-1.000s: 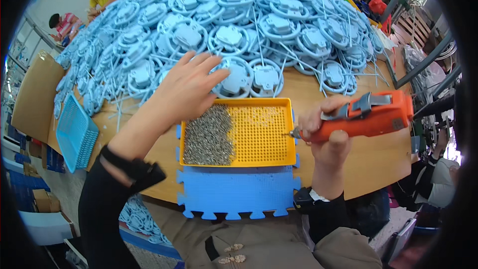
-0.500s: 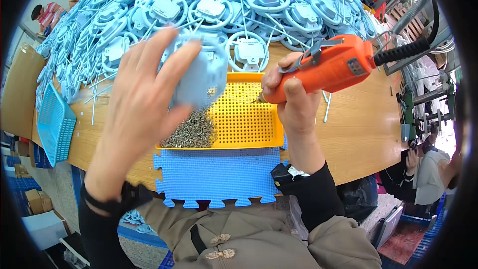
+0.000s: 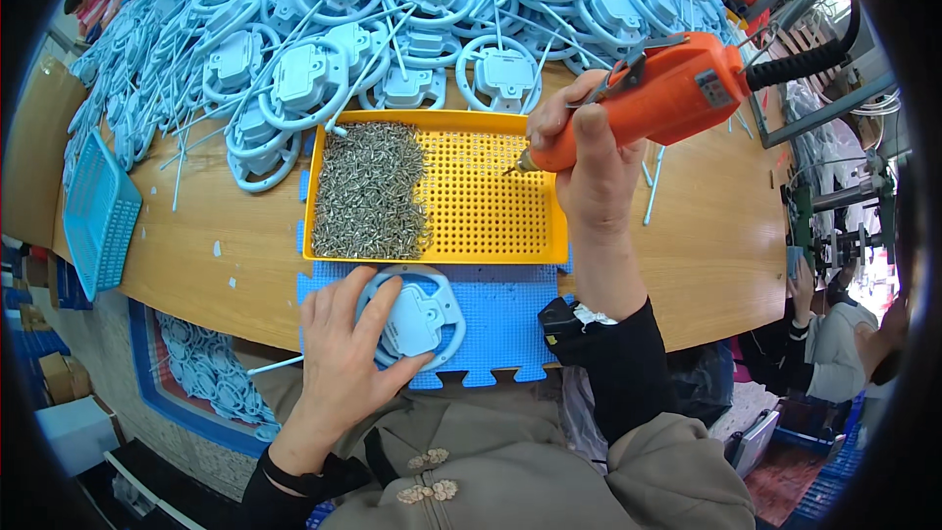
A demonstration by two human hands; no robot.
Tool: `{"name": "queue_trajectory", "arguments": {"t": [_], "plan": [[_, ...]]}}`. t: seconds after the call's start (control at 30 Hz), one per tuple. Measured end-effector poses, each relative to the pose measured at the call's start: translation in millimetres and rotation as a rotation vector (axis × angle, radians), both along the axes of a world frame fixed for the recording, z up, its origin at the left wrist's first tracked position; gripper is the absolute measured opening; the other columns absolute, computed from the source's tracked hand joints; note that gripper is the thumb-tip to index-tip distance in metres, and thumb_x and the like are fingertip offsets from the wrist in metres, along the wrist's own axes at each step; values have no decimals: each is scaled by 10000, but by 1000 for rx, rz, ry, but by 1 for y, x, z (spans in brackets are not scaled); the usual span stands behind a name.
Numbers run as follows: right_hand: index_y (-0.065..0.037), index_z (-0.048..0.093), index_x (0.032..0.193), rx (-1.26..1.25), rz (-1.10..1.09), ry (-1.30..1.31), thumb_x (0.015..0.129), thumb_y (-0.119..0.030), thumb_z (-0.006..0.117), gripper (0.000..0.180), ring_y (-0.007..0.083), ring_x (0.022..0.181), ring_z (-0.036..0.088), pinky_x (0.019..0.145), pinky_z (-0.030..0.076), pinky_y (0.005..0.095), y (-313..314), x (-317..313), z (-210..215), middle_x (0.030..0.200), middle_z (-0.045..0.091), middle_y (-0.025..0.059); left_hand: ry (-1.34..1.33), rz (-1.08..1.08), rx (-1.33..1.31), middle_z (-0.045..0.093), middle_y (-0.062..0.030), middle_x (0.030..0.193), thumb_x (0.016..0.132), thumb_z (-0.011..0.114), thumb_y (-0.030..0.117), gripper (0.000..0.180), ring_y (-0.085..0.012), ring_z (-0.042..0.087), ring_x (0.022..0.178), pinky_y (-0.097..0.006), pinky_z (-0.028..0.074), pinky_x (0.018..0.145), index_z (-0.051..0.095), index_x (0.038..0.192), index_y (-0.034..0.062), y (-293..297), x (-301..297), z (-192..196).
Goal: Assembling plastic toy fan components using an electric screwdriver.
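Note:
My left hand grips the left side of a light blue plastic ring-shaped part with a raised box-like middle. The part lies on the blue foam mat, and a thin rod with a small end sticks out to its left. Above the yellow perforated tray, my right hand is wrapped round an orange electric screwdriver. The screwdriver's bit points left and down over the tray's right half, touching nothing. Small metal screws fill the tray's left half.
A large heap of similar light blue parts covers the table's far side, some reaching the tray's edge. A turquoise basket stands at the left edge. A black coiled cable runs from the screwdriver. Other people sit at far left and right.
My left hand has come down and nearer, bringing the light blue part from above the tray onto the foam mat. My right hand with the screwdriver has shifted slightly up and right.

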State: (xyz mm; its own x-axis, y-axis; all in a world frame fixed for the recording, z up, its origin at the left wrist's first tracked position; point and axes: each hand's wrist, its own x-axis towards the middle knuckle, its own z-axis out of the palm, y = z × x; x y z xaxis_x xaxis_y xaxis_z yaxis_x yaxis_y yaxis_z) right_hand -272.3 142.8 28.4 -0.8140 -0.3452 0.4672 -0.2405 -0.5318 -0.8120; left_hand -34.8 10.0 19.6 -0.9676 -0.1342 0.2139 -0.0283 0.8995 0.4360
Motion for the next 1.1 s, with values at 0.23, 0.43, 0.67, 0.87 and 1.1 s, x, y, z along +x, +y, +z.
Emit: {"name": "queue_trajectory", "arguments": {"t": [0.23,0.43,0.67,0.87,1.1], "plan": [[-68,514,1046,51,-24,104,820,-508,667,518,155,663,509,635,438,317,10,20,32,773,532,45,-11,65,57,499,-130,1186,560,817,332,707,-308,452,1065,-418,310,879,555,1152,46,6,2,-4],[-59,475,1045,161,251,63,782,-601,649,627,140,590,509,557,442,297,12,81,51,728,528,39,109,113,20,504,-127,1140,533,814,325,666,-317,463,1063,-431,319,889,556,1088,64,12,0,-14],[-40,459,1028,173,292,-13,787,-537,690,599,157,564,518,526,456,293,-4,120,34,694,533,64,104,127,52,500,-112,1118,558,821,340,650,-289,457,1058,-431,310,890,563,1089,67,12,4,-14],[-44,464,1007,163,279,53,809,-482,695,533,162,563,519,521,453,291,-10,123,29,693,533,68,100,130,69,496,-109,1115,561,827,342,653,-288,453,1061,-434,307,891,560,1090,68,11,7,-15],[-47,464,982,159,258,36,803,-472,707,521,164,542,511,493,441,288,-11,124,27,675,528,70,92,129,39,496,-107,1117,557,826,353,663,-297,460,1058,-430,316,884,557,1095,73,12,4,-13]]}}
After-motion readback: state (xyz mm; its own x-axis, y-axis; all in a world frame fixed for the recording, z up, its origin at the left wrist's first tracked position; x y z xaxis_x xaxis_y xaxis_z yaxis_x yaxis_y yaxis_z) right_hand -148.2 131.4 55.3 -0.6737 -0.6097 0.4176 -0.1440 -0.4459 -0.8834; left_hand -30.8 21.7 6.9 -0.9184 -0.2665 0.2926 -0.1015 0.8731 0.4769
